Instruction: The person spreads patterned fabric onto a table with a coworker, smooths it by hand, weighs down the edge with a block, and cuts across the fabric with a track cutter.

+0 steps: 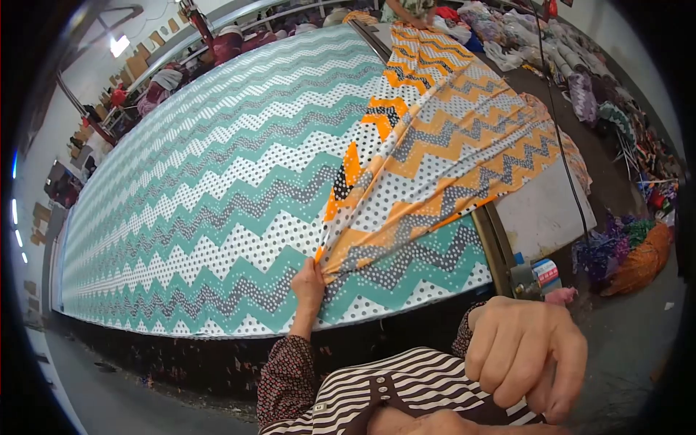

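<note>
My left hand [309,286] pinches the near corner of an orange, white and grey zigzag fabric [442,156], at the table's front edge. That fabric is partly folded over, with its paler reverse side showing, and stretches away to the far end. Beneath it a teal, white and grey zigzag fabric [217,174] covers the long table. Close to the camera, my right hand [525,355] is raised at the lower right, apart from the fabric. Its fingers are curled down, and whatever may be inside them is hidden.
Another person's arm [412,10] reaches the fabric's far end. A metal bar [493,246] crosses the table's right end, beside a small box [545,272]. Fabric rolls and bundles [573,80] lie along the right. An orange bundle [638,257] rests on the floor.
</note>
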`<state>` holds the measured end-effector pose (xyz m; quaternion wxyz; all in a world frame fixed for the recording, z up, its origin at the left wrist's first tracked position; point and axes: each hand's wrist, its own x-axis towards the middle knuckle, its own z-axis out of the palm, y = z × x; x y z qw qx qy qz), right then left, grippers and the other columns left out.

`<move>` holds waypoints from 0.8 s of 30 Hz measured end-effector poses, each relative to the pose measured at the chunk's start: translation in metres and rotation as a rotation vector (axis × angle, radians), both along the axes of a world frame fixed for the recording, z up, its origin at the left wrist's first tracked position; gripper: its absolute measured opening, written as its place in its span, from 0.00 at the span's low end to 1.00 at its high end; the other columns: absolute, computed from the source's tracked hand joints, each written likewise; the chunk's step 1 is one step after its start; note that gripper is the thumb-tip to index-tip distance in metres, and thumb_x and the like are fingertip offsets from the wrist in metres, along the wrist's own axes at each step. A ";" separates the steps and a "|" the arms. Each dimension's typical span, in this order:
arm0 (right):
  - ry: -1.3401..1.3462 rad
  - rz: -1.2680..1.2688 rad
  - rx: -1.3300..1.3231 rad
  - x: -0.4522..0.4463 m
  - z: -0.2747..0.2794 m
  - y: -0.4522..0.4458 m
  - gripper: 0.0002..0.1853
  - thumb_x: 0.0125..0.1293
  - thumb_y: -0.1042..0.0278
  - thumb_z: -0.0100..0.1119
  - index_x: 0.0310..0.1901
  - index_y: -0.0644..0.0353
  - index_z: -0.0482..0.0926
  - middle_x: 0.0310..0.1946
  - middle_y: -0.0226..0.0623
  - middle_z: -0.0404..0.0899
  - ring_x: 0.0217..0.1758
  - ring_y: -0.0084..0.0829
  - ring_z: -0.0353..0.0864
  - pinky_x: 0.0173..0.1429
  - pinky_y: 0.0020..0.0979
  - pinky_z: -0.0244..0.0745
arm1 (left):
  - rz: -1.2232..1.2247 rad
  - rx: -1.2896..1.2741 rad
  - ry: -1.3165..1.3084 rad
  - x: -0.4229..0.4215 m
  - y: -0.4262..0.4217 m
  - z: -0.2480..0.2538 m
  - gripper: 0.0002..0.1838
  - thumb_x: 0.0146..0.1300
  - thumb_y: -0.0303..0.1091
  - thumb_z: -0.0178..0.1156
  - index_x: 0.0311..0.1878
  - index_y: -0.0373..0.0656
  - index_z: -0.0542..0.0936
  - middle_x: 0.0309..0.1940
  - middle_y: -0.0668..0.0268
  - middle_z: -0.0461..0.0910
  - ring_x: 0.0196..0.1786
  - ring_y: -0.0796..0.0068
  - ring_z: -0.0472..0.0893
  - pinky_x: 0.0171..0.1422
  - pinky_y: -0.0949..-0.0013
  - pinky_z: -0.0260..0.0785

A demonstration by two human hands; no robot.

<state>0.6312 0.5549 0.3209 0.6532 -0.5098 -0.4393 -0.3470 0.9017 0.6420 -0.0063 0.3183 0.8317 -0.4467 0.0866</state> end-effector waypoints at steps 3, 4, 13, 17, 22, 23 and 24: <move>-0.038 0.048 -0.079 0.008 0.000 -0.017 0.11 0.62 0.77 0.58 0.46 0.62 0.73 0.16 0.47 0.73 0.13 0.34 0.69 0.18 0.31 0.63 | 0.004 -0.008 0.003 0.000 0.000 0.000 0.05 0.62 0.33 0.55 0.32 0.45 0.73 0.17 0.57 0.75 0.20 0.54 0.76 0.23 0.57 0.65; -0.045 -0.001 -0.080 0.008 0.001 -0.021 0.11 0.62 0.77 0.57 0.47 0.62 0.72 0.16 0.47 0.73 0.14 0.33 0.69 0.18 0.30 0.63 | 0.004 -0.005 0.018 0.001 0.000 0.000 0.05 0.62 0.33 0.55 0.32 0.45 0.73 0.17 0.57 0.75 0.20 0.54 0.76 0.23 0.57 0.65; -0.005 0.041 -0.105 0.020 -0.001 -0.060 0.06 0.60 0.73 0.61 0.39 0.59 0.79 0.22 0.45 0.77 0.14 0.30 0.69 0.18 0.28 0.60 | 0.016 -0.030 0.036 0.003 -0.001 -0.002 0.03 0.61 0.33 0.56 0.35 0.46 0.75 0.18 0.56 0.75 0.21 0.55 0.77 0.24 0.59 0.66; 0.319 -0.255 -0.059 0.058 -0.065 -0.073 0.15 0.57 0.64 0.63 0.43 0.64 0.79 0.27 0.40 0.78 0.25 0.33 0.76 0.32 0.29 0.71 | 0.029 -0.088 0.200 0.017 0.002 -0.015 0.03 0.62 0.32 0.55 0.37 0.44 0.74 0.22 0.57 0.78 0.23 0.61 0.79 0.24 0.61 0.67; 0.590 -1.253 -0.623 0.142 -0.190 -0.048 0.32 0.53 0.54 0.67 0.56 0.64 0.72 0.47 0.42 0.76 0.48 0.35 0.77 0.48 0.33 0.71 | -0.094 -0.556 1.615 0.010 -0.011 0.063 0.09 0.67 0.32 0.51 0.46 0.39 0.69 0.36 0.65 0.78 0.30 0.75 0.80 0.34 0.71 0.76; 0.624 -1.382 -0.742 0.152 -0.219 -0.036 0.27 0.54 0.58 0.64 0.54 0.63 0.73 0.45 0.42 0.75 0.47 0.36 0.75 0.48 0.34 0.70 | -0.132 -0.622 1.695 0.001 -0.014 0.081 0.09 0.66 0.32 0.51 0.46 0.39 0.69 0.35 0.66 0.78 0.30 0.75 0.80 0.35 0.72 0.77; 0.660 -1.506 -0.863 0.160 -0.237 -0.030 0.23 0.55 0.62 0.61 0.52 0.62 0.74 0.43 0.41 0.74 0.46 0.37 0.74 0.48 0.35 0.69 | -0.169 -0.688 1.773 -0.002 -0.013 0.090 0.09 0.66 0.32 0.52 0.46 0.40 0.69 0.35 0.66 0.77 0.30 0.74 0.80 0.37 0.73 0.78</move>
